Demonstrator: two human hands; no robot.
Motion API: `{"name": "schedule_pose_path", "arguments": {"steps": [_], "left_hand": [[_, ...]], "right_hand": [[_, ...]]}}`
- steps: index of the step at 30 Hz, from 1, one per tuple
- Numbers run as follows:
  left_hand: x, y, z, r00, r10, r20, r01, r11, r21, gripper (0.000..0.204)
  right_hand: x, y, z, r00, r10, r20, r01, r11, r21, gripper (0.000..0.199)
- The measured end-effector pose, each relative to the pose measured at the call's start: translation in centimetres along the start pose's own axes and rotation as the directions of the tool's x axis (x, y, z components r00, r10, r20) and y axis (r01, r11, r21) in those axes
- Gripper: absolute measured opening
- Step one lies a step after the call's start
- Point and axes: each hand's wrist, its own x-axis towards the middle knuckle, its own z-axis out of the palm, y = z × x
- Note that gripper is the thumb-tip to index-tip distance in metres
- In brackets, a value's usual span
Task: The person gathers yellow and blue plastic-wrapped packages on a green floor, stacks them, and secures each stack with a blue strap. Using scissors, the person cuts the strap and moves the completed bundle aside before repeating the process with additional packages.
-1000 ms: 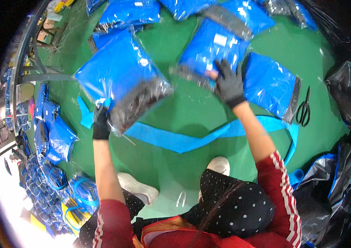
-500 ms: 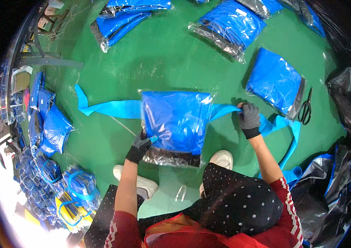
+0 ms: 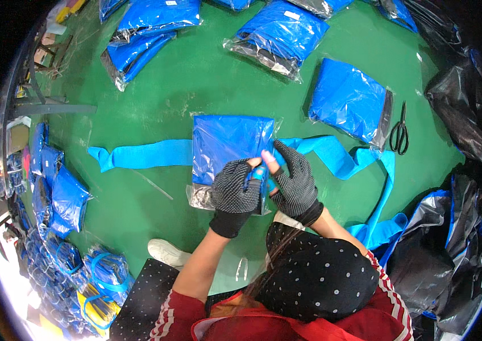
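Green floor everywhere, and the clear-wrapped blue packet (image 3: pixel 231 149) now lies flat across the blue strap (image 3: pixel 144 154), left of the scissors (image 3: pixel 399 135), with left hand (image 3: pixel 235 190) and right hand (image 3: pixel 292 181) both moved in, pinching the strap end at its near edge, so tying looks underway.

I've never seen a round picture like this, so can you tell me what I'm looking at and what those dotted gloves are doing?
The picture comes from a camera on a person's head, looking down, so everything bends at the rim. The left hand and right hand wear dotted grey gloves. Together they pinch a blue strap over a blue packet in clear plastic, which lies on the green floor. More blue packets lie around, with black scissors to the right and black bags beyond.
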Motion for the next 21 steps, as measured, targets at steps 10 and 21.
{"name": "schedule_pose_path", "arguments": {"steps": [10,21], "left_hand": [[1.6,1.6,0.0,0.993,0.113,0.021,-0.113,0.994,-0.015,0.018],[1.1,1.2,-0.1,0.999,0.027,0.038,-0.029,0.998,0.055,0.022]], "right_hand": [[-1.0,-1.0,0.9,0.977,0.161,0.140,-0.211,0.831,0.515,0.085],[-0.8,-1.0,1.5,0.999,-0.012,-0.050,0.024,0.971,0.240,0.085]]}}
